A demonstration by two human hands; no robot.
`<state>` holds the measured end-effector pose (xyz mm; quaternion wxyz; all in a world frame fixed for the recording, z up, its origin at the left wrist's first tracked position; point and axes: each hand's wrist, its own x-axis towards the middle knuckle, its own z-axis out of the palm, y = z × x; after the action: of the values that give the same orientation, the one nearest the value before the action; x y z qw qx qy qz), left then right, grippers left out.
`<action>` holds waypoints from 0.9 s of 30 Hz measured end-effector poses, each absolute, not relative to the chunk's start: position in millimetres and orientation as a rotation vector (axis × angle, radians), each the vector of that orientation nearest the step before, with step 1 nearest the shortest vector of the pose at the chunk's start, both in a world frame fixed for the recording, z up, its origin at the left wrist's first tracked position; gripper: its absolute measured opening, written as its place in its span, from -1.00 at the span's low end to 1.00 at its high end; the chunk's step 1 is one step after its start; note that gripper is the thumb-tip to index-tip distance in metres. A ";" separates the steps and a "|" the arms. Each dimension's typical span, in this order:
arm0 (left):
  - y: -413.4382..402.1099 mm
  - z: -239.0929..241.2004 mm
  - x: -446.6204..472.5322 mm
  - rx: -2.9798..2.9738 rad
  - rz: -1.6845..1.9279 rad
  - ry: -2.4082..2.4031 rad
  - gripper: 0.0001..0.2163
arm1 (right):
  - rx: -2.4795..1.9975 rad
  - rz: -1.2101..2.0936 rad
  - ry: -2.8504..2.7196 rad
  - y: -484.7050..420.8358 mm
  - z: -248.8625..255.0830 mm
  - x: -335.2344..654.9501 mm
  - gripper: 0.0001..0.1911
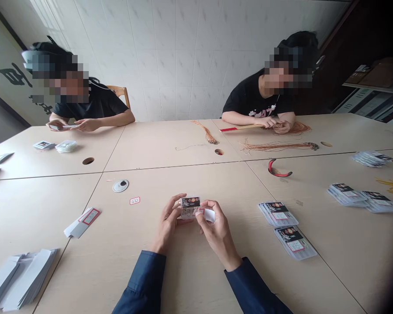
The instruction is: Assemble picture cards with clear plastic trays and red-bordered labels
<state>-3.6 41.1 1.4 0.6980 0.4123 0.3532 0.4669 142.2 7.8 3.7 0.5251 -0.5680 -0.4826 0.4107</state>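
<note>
1. We observe our left hand (166, 224) and right hand (218, 233) held together over the pale wood-grain worktop (183, 279), near its centre.
2. Fingers of both hands are clenched on a small clear plastic sleeve with a black-headed printed card (190, 207) inside, held between the hands.
3. Our right fingers (203, 210) also pinch a white paper tab (209, 215) at the sleeve's right edge.
4. To our right lie two stacks of sleeved black-headed cards (277, 213).
5. To our left lie a folded white paper strip with a red-bordered label (82, 222) and a pile of folded white paper strips (21, 279).
6. Across the worktop, one co-worker's hands (75, 125) hold a flat card; another's hands (273, 125) hold a wooden stick with a red end (239, 127) among copper-coloured cords (278, 146).
</note>
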 end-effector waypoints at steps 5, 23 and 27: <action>41.2 0.6 -3.4 0.908 1.036 0.765 -0.60 | -1.388 0.979 -1.192 7.5 2.4 141.5 -0.76; 39.0 7.4 -3.0 0.963 0.986 0.814 -0.64 | -1.434 0.744 -1.357 5.4 3.3 128.6 -0.85; 38.9 8.3 -2.9 0.963 0.967 0.814 -0.64 | -1.449 0.695 -1.338 6.6 2.0 128.1 -0.83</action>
<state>-2.9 38.9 8.3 0.7007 0.4324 0.3655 0.4341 128.1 6.6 2.0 0.5016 -0.5994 -0.5535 0.2875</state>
